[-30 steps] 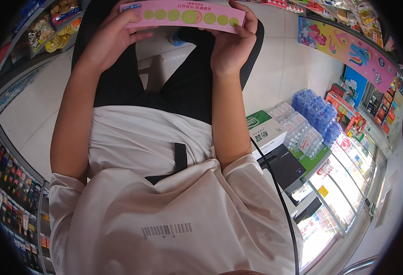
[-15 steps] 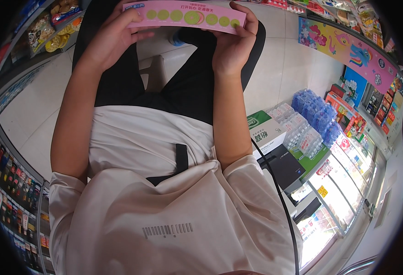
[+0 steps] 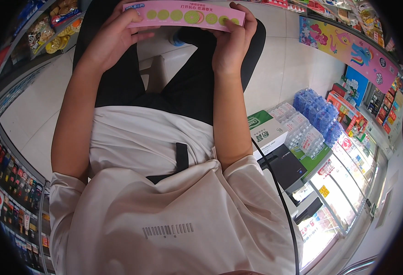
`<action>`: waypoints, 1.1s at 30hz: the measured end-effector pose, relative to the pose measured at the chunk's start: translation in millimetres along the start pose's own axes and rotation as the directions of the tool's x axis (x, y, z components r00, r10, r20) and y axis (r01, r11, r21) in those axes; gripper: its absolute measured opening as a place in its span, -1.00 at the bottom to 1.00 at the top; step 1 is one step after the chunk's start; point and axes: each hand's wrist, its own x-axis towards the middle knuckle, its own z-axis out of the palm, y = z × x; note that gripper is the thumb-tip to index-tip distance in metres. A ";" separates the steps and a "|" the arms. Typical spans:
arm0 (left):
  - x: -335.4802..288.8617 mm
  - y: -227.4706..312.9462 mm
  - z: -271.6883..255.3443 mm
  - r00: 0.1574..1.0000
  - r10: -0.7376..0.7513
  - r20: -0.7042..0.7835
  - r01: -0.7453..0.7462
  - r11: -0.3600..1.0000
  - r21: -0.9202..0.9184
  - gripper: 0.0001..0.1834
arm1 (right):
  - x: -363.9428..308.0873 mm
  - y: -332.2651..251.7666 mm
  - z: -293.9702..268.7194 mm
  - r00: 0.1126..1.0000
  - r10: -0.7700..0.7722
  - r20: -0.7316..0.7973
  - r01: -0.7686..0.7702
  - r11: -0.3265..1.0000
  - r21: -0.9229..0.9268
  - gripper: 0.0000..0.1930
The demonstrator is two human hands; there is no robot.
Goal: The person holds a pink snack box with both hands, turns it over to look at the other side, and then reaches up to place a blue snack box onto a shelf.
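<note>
A long pink box (image 3: pixel 165 16) with a row of green round cookies printed on its side spans the gap between my hands, above my knees at the top of the view. My left hand (image 3: pixel 115 36) grips its left end, thumb on the printed side and other fingers beneath. Its right end is in my right hand (image 3: pixel 233 43), the thumb pressed on the printed side near the last cookies and fingers round the end. The box's upper edge is close to the top of the picture.
Snack shelves (image 3: pixel 41 32) stand at the upper left, and racks of small goods (image 3: pixel 13 183) line the left. To the right are a white and green carton (image 3: pixel 268 133), blue bottle packs (image 3: pixel 316 112) and a black device (image 3: pixel 281 165). A black cable (image 3: pixel 281 197) runs down my right side.
My right thumb has shifted slightly left along the printed side of the box. The box and my left hand stay almost in place.
</note>
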 end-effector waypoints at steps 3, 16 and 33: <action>0.0 0.4 1.9 1.000 0.002 -0.013 -0.002 1.000 0.019 -0.42 | 3.6 9.9 -4.1 0.998 -0.069 -0.009 0.068 0.996 -0.053 -0.51; 1.0 0.7 2.6 1.000 0.010 -0.011 -0.009 0.999 0.034 -0.43 | 4.0 15.0 -4.5 0.997 -0.046 -0.070 0.032 0.981 -0.189 -0.47; -0.2 4.0 -2.2 0.999 0.006 0.039 -0.003 0.997 -0.074 -0.43 | 1.7 -1.3 10.8 0.997 0.070 -0.034 -0.072 0.995 -0.063 -0.51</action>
